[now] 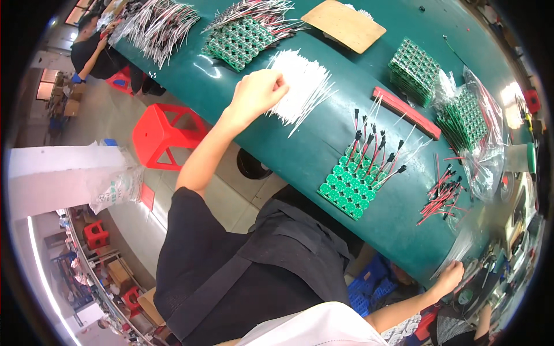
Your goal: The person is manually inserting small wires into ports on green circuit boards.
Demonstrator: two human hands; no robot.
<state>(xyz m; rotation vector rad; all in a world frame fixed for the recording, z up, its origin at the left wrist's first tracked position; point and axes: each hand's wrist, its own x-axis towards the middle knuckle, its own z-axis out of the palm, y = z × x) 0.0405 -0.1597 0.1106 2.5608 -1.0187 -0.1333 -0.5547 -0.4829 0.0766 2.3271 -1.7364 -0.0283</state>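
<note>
At the table's near edge, my left hand point(258, 95) is closed, its fingers curled with the thumb against them. It hovers at the left side of a spread pile of white wires point(304, 83); anything in the pinch is hidden. Far to the right, my right hand point(450, 279) is closed at the lower end of a blurred bunch of thin whitish strands point(461, 245). Between the hands lies a green circuit board panel point(348, 189) of round pieces. Red and black wire leads with black connectors point(381, 144) rise from its far part.
Behind the panel lies a red bar point(407, 113) with white wires against it. Loose red-black leads point(443, 196) lie to its right. Stacked green boards point(414, 70), bagged boards point(464, 118) and a tan board point(344, 26) stand farther back. A red stool point(164, 137) is at left.
</note>
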